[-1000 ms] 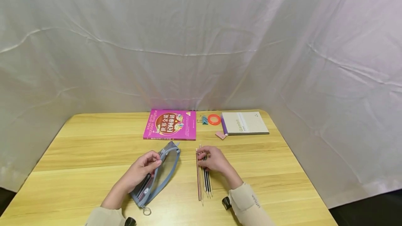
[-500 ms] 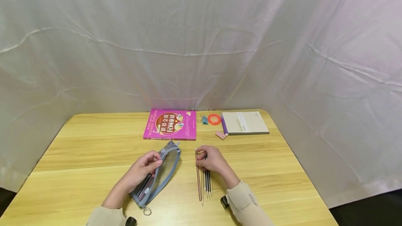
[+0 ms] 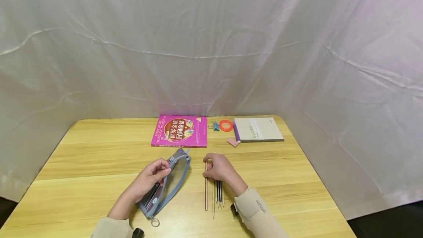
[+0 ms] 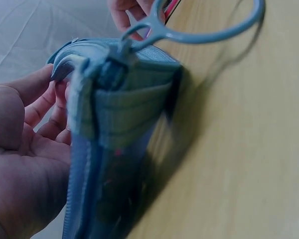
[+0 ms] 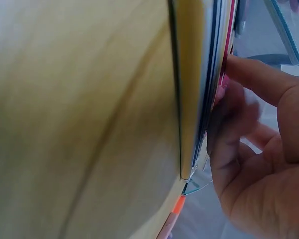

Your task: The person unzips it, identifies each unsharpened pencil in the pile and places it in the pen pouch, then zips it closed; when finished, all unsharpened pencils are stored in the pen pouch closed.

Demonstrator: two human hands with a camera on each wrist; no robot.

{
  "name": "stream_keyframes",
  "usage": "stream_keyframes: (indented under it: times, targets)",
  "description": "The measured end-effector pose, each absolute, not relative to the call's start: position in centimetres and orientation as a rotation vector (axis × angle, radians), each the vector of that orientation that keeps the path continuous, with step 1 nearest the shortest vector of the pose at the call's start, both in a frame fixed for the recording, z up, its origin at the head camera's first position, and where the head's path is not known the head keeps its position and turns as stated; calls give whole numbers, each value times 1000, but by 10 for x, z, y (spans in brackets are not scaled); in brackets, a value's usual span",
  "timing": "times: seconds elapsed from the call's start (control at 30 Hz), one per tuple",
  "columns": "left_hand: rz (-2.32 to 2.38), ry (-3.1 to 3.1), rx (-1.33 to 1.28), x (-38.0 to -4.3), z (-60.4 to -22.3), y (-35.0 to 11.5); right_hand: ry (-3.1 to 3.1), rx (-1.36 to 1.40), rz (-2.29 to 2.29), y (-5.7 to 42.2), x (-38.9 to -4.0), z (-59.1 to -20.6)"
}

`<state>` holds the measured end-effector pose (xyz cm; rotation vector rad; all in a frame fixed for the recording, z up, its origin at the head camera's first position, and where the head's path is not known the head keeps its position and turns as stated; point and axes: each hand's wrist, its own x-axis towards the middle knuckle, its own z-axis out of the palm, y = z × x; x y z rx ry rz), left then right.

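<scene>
In the head view, the left hand pinches the edge of an unzipped grey-blue mesh pouch, already containing dark slender things; the right hand pinches a slim dark-red pencil, its long axis running near to far. Below this hand, pale and black pencils, tips pointing nearward, lie outside; the work seems partly done. The left wrist view confirms the pouch grip; the right wrist view, fingers curled at the dark-red pencil.

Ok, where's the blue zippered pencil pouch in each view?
Head: blue zippered pencil pouch below and left of centre.
Left wrist: close up, left of centre, cut off at the bottom.
Right wrist: only its blue edging, top right corner.
Shared landmark: right hand, visible in all three.
</scene>
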<state>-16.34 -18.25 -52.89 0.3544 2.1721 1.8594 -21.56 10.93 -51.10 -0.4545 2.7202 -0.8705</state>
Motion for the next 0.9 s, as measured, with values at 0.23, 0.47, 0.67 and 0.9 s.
stream_keyframes:
  times: [0.23,0.47,0.67,0.9]
  targets:
    - [1863,2164,371,-163,-529,-182,2776,-485,-764,106,-214,-507]
    - [1861,2159,383,-163,-529,-182,2785,-492,-677,105,-214,-508]
    - [1862,2161,389,-164,-529,-183,2796,-495,-647,103,-214,-509]
    - [1866,2159,389,-164,-531,-183,2760,-484,-707,101,-214,-509]
